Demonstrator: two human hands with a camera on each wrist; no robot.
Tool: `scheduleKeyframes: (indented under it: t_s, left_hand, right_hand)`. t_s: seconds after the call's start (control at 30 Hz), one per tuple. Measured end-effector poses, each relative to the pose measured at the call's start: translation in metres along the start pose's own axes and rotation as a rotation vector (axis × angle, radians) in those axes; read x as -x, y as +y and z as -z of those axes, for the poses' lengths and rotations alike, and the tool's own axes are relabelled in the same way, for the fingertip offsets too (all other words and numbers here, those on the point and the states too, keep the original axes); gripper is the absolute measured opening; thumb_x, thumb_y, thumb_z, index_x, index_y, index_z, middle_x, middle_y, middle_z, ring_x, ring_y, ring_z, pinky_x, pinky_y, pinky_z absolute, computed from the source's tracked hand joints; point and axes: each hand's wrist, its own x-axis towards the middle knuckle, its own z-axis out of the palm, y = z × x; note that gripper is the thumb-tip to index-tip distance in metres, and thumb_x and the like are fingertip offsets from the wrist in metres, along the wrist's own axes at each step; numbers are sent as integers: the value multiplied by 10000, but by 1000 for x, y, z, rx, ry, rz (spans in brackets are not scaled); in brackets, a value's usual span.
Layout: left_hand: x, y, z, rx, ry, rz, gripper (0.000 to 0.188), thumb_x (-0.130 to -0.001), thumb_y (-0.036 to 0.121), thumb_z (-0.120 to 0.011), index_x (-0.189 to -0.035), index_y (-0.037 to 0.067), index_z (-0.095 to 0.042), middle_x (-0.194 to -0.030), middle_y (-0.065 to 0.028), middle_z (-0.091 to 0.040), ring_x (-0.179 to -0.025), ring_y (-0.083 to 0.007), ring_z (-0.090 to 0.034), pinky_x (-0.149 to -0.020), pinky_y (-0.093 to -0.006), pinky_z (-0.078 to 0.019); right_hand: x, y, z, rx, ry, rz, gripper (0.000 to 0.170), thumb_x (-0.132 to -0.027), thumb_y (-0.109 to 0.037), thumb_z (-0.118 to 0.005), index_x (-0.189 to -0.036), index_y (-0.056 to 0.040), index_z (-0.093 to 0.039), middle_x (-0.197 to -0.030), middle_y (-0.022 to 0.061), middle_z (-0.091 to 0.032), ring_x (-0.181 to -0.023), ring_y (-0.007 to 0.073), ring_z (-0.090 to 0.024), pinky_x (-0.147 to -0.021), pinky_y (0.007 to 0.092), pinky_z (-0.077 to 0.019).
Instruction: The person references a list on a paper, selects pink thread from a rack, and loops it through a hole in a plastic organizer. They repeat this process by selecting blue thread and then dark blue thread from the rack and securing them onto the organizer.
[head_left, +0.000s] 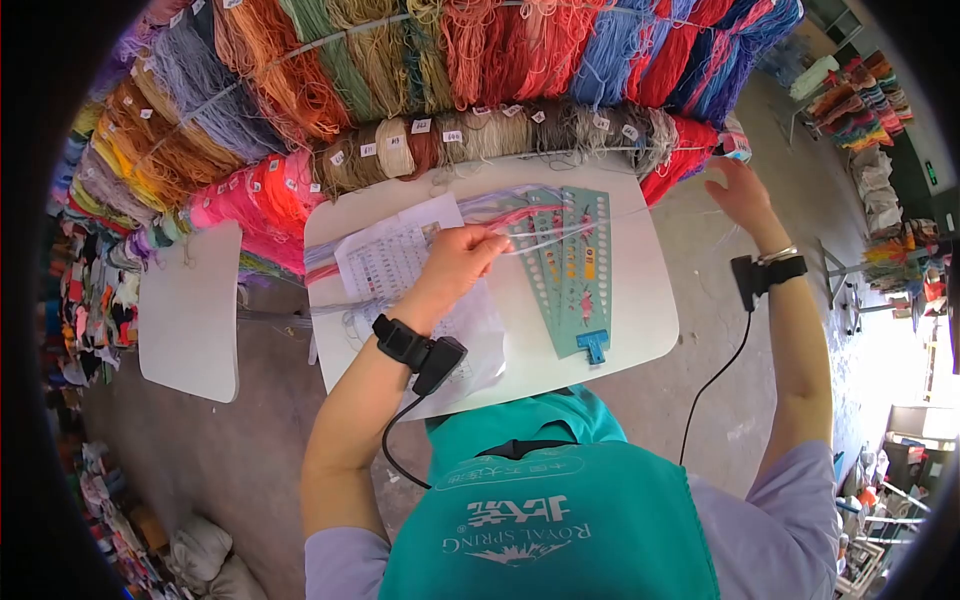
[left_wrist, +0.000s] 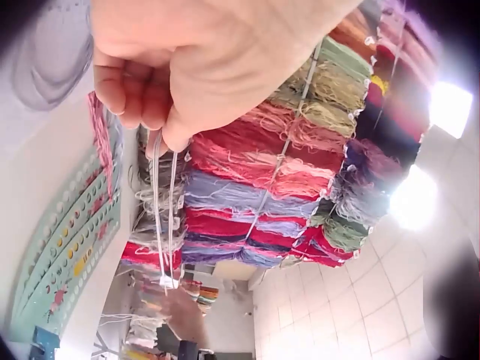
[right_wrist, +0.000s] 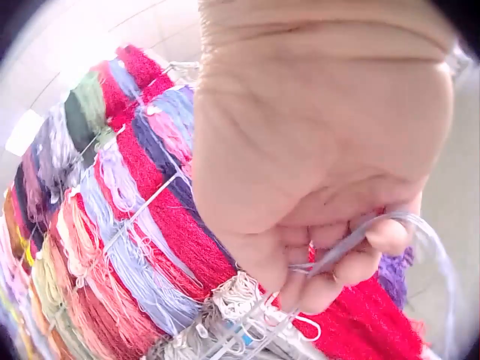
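Note:
My left hand (head_left: 458,265) is over the white board, pinching pale thread strands (left_wrist: 157,214) between thumb and forefinger. Off the board's right edge, my right hand (head_left: 742,196) grips the same pale thread. In the right wrist view, fingers (right_wrist: 322,289) curl round the pale lilac strands (right_wrist: 341,249), and a loose loop trails past the little finger. Between the hands the strands run taut. Beneath the left hand lies a printed sheet (head_left: 385,262). Beside it, fanned green cards (head_left: 602,270) with rows of holes are held by a blue clip (head_left: 592,346); pink and lilac threads lie at their top.
The white board (head_left: 645,310) sits before me, with a second white board (head_left: 190,320) at the left. Racks of coloured thread skeins (head_left: 530,50) curve round the far side, with numbered labels on a grey-brown row (head_left: 480,135). Wrist camera cables hang from both arms.

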Motion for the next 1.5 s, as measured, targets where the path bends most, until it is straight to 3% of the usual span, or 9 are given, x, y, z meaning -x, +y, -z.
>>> scheduleKeyframes:
  t_s: [0.07,0.2,0.27,0.37,0.47,0.67,0.97,1.17,1.5]
  left_hand:
    - [-1,0,-7,-8,-49,-7,259,-942,280,-636,-930,37,-724,-694,47,-571,-630,-42,-475,-584,-209,-390]
    - [1,2,-13,-43,-106,-11,245,-940,247,-632,-916,21,-724,-698,35,-581,-625,-55,-478,-585,-221,-396]
    - [2,1,-13,-67,-104,-52,229,-934,224,-638,-909,13,-723,-697,31,-581,-624,-62,-480,-586,-228,-400]
    - [3,-10,-9,-113,20,-179,206,-921,197,-653,-903,3,-720,-698,21,-589,-625,-69,-483,-583,-236,-399]
    - [3,-18,-6,-54,84,-156,201,-921,198,-662,-884,8,-717,-705,12,-603,-638,-59,-483,-582,-238,-395]
    - [1,-22,-13,331,23,156,213,-929,257,-665,-884,50,-693,-720,19,-601,-651,-58,-501,-585,-229,-381]
    - [-5,-22,-42,277,239,100,213,-935,270,-653,-909,61,-686,-716,27,-582,-657,-60,-496,-594,-226,-367]
    - [-8,-18,-40,304,247,147,183,-933,230,-641,-912,56,-694,-713,29,-579,-657,-57,-488,-586,-222,-361]
    - [-10,-11,-37,65,391,83,195,-917,213,-657,-906,31,-724,-683,30,-574,-627,-55,-478,-576,-221,-360]
  right_hand:
    - [-7,-70,24,-522,-231,-94,471,-816,-243,-698,-1246,-78,-598,-1295,104,-596,-1171,285,-582,-986,392,-463]
    - [7,-208,28,-944,-284,341,676,-724,-159,-766,-1350,-96,-517,-1351,185,-543,-1276,281,-513,-1064,381,-407]
    - [13,-249,13,-1121,-232,473,697,-725,-156,-752,-1369,-103,-493,-1195,193,-625,-1116,286,-618,-958,373,-483]
    - [14,-269,6,-1065,-586,214,704,-731,-118,-747,-1386,-95,-489,-1018,147,-664,-859,204,-654,-781,330,-527]
    - [19,-268,3,-897,-436,149,551,-750,-124,-749,-1275,-81,-587,-770,89,-641,-601,140,-559,-584,302,-483]
    - [24,-251,-23,-1092,-285,123,165,-800,-129,-724,-950,-61,-724,-703,99,-635,-581,175,-586,-561,296,-485]
    - [7,-233,-54,-1353,-483,37,109,-829,-66,-688,-932,-43,-716,-646,26,-586,-579,79,-523,-537,246,-431]
    - [-9,-226,-42,-1198,-463,180,137,-814,-145,-718,-914,-53,-707,-586,10,-479,-533,96,-437,-514,286,-398]
    - [-21,-158,-77,-1274,-617,212,201,-793,-165,-726,-936,-27,-695,-814,86,-685,-691,155,-629,-649,290,-504]
